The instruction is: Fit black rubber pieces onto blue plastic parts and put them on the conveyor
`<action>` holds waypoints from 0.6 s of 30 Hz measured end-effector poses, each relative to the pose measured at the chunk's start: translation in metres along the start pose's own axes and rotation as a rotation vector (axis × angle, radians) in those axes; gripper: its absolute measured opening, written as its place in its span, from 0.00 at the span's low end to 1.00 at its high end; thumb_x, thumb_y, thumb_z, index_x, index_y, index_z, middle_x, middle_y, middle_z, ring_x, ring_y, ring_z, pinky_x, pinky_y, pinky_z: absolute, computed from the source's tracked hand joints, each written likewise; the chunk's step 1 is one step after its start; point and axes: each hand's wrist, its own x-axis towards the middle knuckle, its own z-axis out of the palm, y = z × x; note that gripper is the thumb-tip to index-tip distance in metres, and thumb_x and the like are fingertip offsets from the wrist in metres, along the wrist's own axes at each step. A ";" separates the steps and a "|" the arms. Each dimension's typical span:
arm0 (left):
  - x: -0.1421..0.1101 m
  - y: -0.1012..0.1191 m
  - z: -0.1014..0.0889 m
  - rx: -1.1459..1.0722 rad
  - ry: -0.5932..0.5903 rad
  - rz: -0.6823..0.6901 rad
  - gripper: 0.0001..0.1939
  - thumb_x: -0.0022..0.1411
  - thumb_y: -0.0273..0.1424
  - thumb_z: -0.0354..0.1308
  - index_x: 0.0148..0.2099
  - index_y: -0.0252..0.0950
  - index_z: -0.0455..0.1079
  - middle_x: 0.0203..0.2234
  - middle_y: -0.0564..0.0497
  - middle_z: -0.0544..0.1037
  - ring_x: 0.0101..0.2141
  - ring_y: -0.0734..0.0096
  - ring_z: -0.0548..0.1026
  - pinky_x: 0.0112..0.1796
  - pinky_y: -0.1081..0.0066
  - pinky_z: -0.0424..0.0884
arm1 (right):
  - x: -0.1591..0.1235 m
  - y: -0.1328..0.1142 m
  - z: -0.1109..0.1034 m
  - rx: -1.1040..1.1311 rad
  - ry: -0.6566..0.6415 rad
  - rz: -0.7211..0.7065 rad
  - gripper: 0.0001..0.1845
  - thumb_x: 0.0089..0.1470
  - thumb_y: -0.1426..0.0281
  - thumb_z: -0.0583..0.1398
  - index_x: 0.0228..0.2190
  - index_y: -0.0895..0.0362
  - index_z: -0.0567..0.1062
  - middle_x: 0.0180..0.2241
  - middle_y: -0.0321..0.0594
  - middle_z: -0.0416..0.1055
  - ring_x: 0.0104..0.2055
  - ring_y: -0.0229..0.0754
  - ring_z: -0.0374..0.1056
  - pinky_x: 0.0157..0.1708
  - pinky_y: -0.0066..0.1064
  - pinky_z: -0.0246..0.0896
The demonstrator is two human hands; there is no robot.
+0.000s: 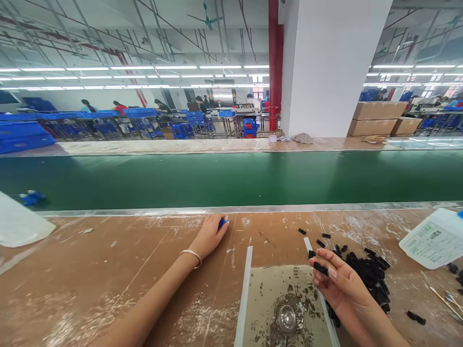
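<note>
My left hand (210, 236) rests at the far side of the brown worktable, fingers wrapped round a small blue piece (222, 223) that is mostly hidden by them. Above the right edge of a stained beige sheet, my right hand (334, 279) pinches a small black strip (320, 269) between thumb and fingers. A loose pile of black strips (367, 279) lies beside and partly behind the right hand, with several more scattered around it. On the sheet (264, 289), bordered by white tape, sits a round clear dish (286, 318) amid dark wet spots.
A green conveyor belt (202, 180) runs across beyond the table edge, carrying small blue pieces (32, 197) at far left. At right lies a labelled white plastic bottle (434, 238), with cotton swabs (446, 301) nearby. Another white container (21, 221) is at left. People sit at distant benches.
</note>
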 end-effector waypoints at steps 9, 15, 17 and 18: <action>-0.092 0.105 -0.029 -0.884 -0.021 -0.316 0.13 0.55 0.40 0.62 0.39 0.38 0.71 0.35 0.48 0.76 0.37 0.62 0.73 0.42 0.62 0.68 | -0.021 0.014 -0.001 -0.260 -0.085 -0.048 0.22 0.42 0.59 0.74 0.39 0.49 0.78 0.38 0.41 0.78 0.40 0.39 0.73 0.42 0.23 0.67; -0.131 0.152 -0.015 -1.615 -0.421 -0.531 0.19 0.47 0.41 0.72 0.37 0.37 0.72 0.32 0.49 0.77 0.29 0.71 0.75 0.28 0.76 0.67 | -0.032 0.022 0.001 -0.673 -0.418 -0.488 0.14 0.58 0.64 0.66 0.46 0.41 0.74 0.40 0.36 0.78 0.40 0.38 0.73 0.42 0.23 0.69; -0.137 0.152 -0.012 -1.649 -0.439 -0.505 0.17 0.48 0.39 0.72 0.37 0.38 0.73 0.32 0.49 0.78 0.30 0.73 0.74 0.29 0.77 0.67 | -0.031 0.023 0.004 -0.718 -0.557 -0.596 0.16 0.60 0.65 0.64 0.50 0.41 0.72 0.40 0.36 0.78 0.40 0.39 0.73 0.41 0.26 0.70; -0.139 0.150 -0.011 -1.661 -0.441 -0.490 0.16 0.49 0.38 0.72 0.37 0.38 0.73 0.32 0.49 0.78 0.30 0.73 0.74 0.30 0.77 0.67 | -0.030 0.024 0.005 -0.733 -0.600 -0.613 0.17 0.60 0.65 0.63 0.51 0.41 0.71 0.40 0.37 0.78 0.40 0.40 0.73 0.41 0.27 0.71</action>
